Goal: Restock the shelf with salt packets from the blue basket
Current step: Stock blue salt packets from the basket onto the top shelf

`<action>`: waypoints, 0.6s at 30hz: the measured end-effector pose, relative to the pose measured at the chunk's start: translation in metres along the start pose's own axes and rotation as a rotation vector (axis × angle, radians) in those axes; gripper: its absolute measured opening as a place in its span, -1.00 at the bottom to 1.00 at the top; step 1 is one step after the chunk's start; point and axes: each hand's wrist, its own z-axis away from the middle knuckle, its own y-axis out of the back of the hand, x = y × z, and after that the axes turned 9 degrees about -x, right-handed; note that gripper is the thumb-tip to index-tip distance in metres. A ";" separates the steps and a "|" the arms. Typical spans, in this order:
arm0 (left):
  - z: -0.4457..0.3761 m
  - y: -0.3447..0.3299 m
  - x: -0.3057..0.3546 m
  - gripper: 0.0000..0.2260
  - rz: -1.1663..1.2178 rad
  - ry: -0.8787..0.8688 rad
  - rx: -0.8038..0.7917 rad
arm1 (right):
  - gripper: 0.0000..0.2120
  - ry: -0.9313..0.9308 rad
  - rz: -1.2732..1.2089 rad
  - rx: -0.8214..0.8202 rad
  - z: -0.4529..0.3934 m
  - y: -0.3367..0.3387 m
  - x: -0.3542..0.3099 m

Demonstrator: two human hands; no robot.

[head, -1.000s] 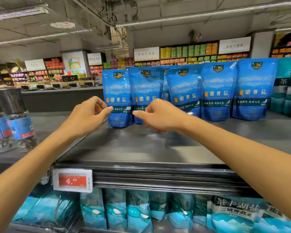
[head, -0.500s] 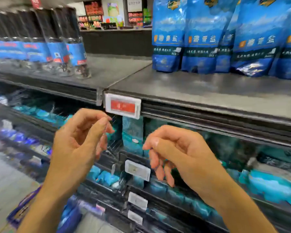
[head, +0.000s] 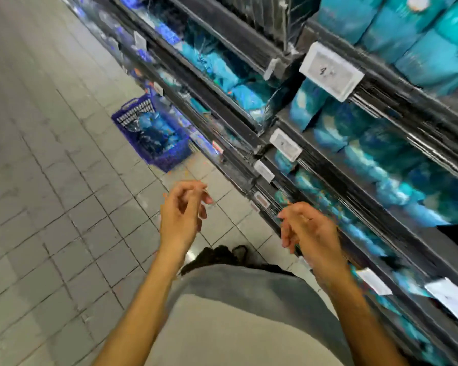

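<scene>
The blue basket [head: 167, 154] sits on the tiled floor against the foot of the shelving, up and left of my hands, with blue salt packets [head: 154, 129] lying inside it. My left hand [head: 181, 215] hangs in front of me with loosely curled fingers and holds nothing. My right hand [head: 307, 231] is level with it, close to the lower shelf edges, also loosely curled and empty. The top shelf with the standing packets is out of view.
Dark shelves [head: 249, 146] run diagonally on the right, stocked with teal and blue bags [head: 381, 154] and fronted by white price tags [head: 331, 71]. Grey floor tiles [head: 50, 180] fill the left. My grey shirt and a dark shoe [head: 217, 256] are below.
My view has swung down from the top shelf to the floor. Both hands left the standing packets and dropped low, empty. The basket has come into view.
</scene>
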 end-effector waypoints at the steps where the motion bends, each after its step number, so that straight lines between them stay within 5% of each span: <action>1: 0.010 0.002 -0.011 -0.83 0.000 0.033 0.031 | -0.76 -0.019 -0.003 -0.011 0.003 0.002 0.009; 18: 0.077 0.051 -0.061 -0.83 0.006 0.217 0.310 | -0.82 -0.155 0.085 -0.276 -0.022 -0.041 0.056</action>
